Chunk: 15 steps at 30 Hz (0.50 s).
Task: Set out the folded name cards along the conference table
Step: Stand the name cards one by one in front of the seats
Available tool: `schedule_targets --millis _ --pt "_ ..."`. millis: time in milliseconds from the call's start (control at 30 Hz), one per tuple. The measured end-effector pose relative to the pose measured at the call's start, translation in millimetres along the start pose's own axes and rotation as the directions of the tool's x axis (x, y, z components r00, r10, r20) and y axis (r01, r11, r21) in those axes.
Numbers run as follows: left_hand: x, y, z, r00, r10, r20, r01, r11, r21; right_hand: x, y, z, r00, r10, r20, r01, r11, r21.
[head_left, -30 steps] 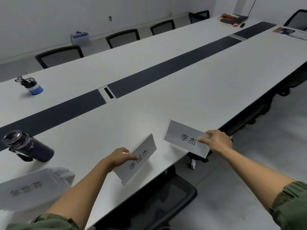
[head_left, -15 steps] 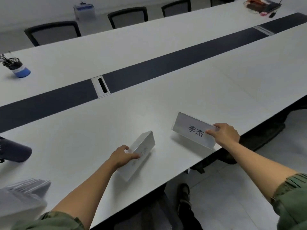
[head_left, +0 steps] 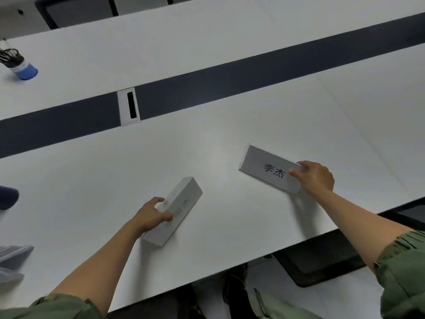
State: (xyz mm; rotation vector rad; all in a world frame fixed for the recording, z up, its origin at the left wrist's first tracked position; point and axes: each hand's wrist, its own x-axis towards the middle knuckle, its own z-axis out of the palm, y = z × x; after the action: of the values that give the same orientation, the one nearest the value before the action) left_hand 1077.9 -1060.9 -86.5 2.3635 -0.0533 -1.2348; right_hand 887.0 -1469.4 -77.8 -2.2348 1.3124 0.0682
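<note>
2 are counted, white, folded, w/ black print: left card (head_left: 184,199) is clamped by left grip (head_left: 150,216), right card (head_left: 264,166) by right grip (head_left: 315,177).

evenly lit from overhead, soft sheen on the white table (head_left: 207,139), only faint shadows, wide-angle bending toward the edges, card stack (head_left: 13,256) at far left smeared by blur.

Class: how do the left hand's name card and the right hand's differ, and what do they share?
The left card shows its ridge, print blurred; the right card faces the camera, print readable. The left card angles away; the right card lies crosswise. Both are white, folded, hand-held on the table.
</note>
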Motion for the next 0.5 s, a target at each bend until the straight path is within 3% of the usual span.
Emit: schedule_targets --millis 200,500 --pt "7 9 2 1.0 -0.012 -0.006 0.012 0.998 0.062 22 9 -1 0.997 -0.049 0.06 0.051 0.998 -0.047" --pt "3 4 6 0.998 0.015 -0.057 -0.011 0.998 0.069 20 -25 2 0.981 -0.183 0.071 0.196 0.936 -0.292"
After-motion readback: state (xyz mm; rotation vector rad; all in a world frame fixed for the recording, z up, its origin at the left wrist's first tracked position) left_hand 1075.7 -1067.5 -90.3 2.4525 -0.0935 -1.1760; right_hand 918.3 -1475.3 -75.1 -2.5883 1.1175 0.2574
